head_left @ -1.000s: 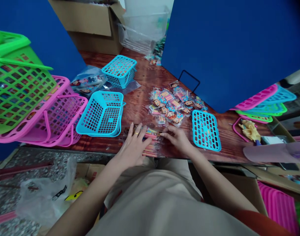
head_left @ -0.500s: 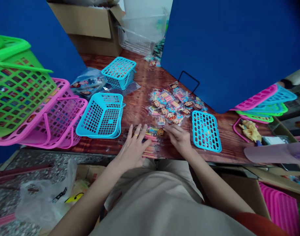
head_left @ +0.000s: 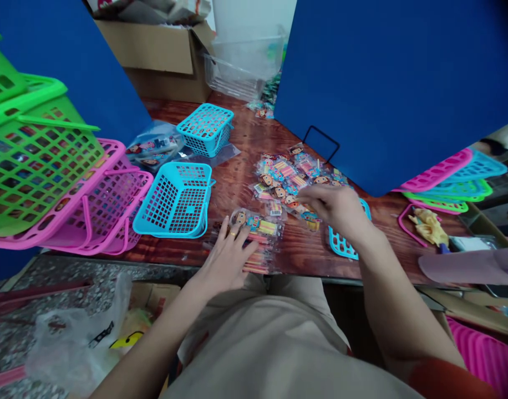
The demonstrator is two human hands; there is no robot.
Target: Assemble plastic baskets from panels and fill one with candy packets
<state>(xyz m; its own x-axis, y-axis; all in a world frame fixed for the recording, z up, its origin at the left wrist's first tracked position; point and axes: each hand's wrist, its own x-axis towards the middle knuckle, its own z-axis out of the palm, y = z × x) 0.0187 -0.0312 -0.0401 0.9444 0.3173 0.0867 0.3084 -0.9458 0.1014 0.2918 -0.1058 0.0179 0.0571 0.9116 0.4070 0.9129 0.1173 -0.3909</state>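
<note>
My left hand (head_left: pixel 229 256) lies with fingers spread on a row of clear packets (head_left: pixel 260 256) of thin coloured sticks at the table's front edge. On top of the row, by its fingertips, is a packet with a cartoon head and yellow sticks (head_left: pixel 265 225). Raised to the right, my right hand (head_left: pixel 336 208) pinches a small clear packet (head_left: pixel 311 220) that shows partly below its fingers. A loose heap of similar packets (head_left: pixel 281 176) lies just beyond. Behind my right wrist, a light-blue lattice lid (head_left: pixel 341 245) is partly covered.
An open light-blue basket (head_left: pixel 154 230) stands left of the heap; a lidded blue basket (head_left: pixel 208 145) is behind it. Stacked green (head_left: pixel 41 160) and pink baskets (head_left: pixel 121 191) crowd the left. Blue panels (head_left: pixel 382 88) flank the table. Another person's wrist (head_left: pixel 507 136) shows at far right.
My right hand has moved up and to the right, away from the row, with a packet in its fingers. My left hand stays on the row. The view has shifted slightly.
</note>
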